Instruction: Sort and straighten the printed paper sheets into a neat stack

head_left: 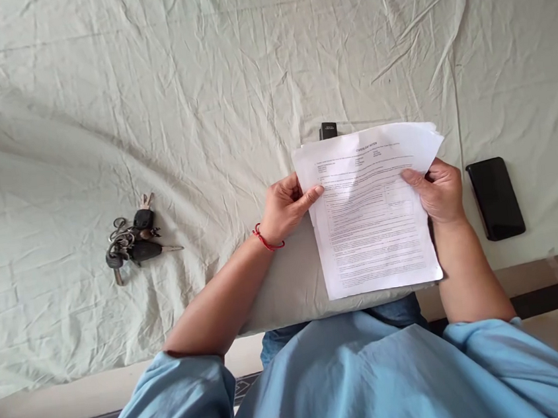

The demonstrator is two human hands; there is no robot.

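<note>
Wrinkled pale green sheet covers the bed, seen from above, with a strip of floor along the lower edge. Both hands hold a stack of papers with printed text over the near edge of the bed, in front of the person's light blue shirt. Left hand, a red string at its wrist, pinches the left edge with the thumb on top. Right hand grips the right edge, its fingers curled about the sheets. A bunch of keys lies well apart to the left; a black phone lies just beside the right hand. A small dark object shows behind the papers' top edge; what it is cannot be told.
</note>
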